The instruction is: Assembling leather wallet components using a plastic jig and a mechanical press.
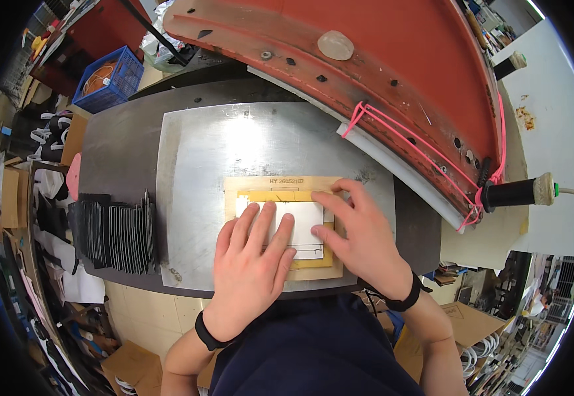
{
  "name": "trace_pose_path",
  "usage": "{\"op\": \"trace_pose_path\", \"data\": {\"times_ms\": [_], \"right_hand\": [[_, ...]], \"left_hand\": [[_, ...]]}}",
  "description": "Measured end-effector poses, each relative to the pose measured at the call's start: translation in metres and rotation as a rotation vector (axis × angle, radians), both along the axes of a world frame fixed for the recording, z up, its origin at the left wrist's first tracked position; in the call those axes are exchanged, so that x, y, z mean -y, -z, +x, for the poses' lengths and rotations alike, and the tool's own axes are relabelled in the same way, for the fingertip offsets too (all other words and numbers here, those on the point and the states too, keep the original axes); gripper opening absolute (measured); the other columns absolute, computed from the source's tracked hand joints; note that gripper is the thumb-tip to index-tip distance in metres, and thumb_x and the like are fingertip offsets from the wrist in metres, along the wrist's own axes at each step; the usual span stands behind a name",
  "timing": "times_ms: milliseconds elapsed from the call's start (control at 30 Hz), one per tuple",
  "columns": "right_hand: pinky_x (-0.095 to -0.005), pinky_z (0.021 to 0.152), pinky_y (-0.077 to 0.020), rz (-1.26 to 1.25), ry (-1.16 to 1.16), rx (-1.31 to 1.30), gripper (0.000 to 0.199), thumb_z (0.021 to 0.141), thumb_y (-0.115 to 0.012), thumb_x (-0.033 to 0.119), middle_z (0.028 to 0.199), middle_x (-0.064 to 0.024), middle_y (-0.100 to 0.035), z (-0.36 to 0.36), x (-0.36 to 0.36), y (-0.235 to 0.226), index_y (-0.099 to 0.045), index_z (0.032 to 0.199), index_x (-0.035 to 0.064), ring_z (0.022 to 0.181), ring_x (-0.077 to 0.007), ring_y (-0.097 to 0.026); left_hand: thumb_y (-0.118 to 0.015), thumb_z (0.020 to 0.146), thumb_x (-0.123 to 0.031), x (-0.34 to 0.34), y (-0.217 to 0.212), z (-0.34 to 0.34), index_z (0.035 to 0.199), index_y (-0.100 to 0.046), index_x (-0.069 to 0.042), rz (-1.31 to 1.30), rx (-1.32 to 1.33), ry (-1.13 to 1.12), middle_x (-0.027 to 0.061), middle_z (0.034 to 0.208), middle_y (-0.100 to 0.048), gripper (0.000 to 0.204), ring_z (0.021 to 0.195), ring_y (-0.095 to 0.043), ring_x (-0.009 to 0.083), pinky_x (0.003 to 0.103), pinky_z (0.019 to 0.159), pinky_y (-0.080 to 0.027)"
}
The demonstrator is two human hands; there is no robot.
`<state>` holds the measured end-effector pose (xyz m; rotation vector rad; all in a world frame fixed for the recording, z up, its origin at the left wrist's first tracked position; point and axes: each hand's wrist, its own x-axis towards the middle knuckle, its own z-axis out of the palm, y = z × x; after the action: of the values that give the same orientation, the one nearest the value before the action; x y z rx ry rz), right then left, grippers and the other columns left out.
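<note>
A white rectangular sheet [308, 218] lies on a light wooden board [337, 267] with strips of yellow padding [260, 195] around it, like a cutting die. My left hand [246, 263] rests on the sheet's left part with fingers stretched and slightly spread, pressing it flat. My right hand [366, 241] touches the sheet's right side: the thumb lies on its right edge, the forefinger reaches the padding near its upper right corner, and the other fingers bend above. The fingertips are apart and grip nothing. The board lies on a shiny metal plate [198, 158].
Left on the dark table [118, 148] stands a row of black flat pieces [115, 234]. A large red machine arm [406, 72] with pink cord [419, 142] and a black handle [518, 193] overhangs the far right. A blue crate [110, 82] stands back left.
</note>
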<state>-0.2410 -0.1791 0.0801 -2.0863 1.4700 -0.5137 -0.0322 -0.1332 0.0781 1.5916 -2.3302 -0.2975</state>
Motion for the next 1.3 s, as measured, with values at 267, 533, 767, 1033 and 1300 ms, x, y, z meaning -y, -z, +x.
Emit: {"op": "trace_pose_path", "data": {"times_ms": [267,533,767,1033,1300], "right_hand": [[-0.0351,0.088,-0.0492,0.14,0.144,0.282,0.035,0.085,-0.079,0.017,0.122,-0.0087,-0.051,0.0,0.009,0.015,-0.071,0.118,0.0105,0.101,-0.0248,-0.059],[-0.037,0.094,-0.0448,0.058,0.158,0.264,0.02,0.084,-0.078,0.014,0.114,-0.0097,-0.054,0.004,0.009,0.019,-0.073,0.103,0.0072,0.109,-0.0277,-0.055],[-0.0391,0.092,-0.0447,0.002,0.169,0.145,0.013,0.085,-0.076,0.015,0.11,-0.0101,-0.058,0.013,0.02,0.016,-0.072,0.094,0.0074,0.106,-0.03,-0.054],[-0.0392,0.096,-0.0437,-0.038,0.036,0.158,0.023,0.085,-0.075,0.014,0.118,-0.0097,-0.056,0.009,0.013,0.015,-0.068,0.106,0.0083,0.111,-0.0303,-0.052],[-0.0402,0.092,-0.0448,-0.046,0.065,0.243,0.02,0.084,-0.074,0.013,0.114,-0.009,-0.055,0.005,0.018,0.027,-0.068,0.102,0.0092,0.105,-0.0306,-0.051]], "left_hand": [[-0.073,0.087,-0.017,0.009,-0.004,-0.002,0.126,-0.068,-0.006,0.004,-0.123,-0.01,0.0195,0.137,-0.057,0.042,0.128,-0.053,0.039,0.05,0.106,-0.045],[-0.074,0.087,-0.02,0.011,-0.006,0.0,0.129,-0.066,-0.007,0.032,-0.083,0.004,0.0175,0.138,-0.057,0.045,0.128,-0.053,0.0388,0.047,0.105,-0.047],[-0.074,0.086,-0.021,0.014,-0.007,-0.004,0.131,-0.065,-0.007,0.0,-0.053,-0.007,0.0166,0.136,-0.058,0.048,0.126,-0.054,0.0388,0.047,0.103,-0.047],[-0.074,0.086,-0.021,0.011,-0.003,-0.002,0.132,-0.064,-0.008,0.008,-0.064,-0.018,0.016,0.136,-0.057,0.049,0.127,-0.053,0.0381,0.047,0.103,-0.047],[-0.074,0.085,-0.02,0.014,0.0,-0.001,0.133,-0.064,-0.007,0.009,-0.073,0.0,0.017,0.137,-0.056,0.051,0.127,-0.052,0.0388,0.048,0.104,-0.046]]}}
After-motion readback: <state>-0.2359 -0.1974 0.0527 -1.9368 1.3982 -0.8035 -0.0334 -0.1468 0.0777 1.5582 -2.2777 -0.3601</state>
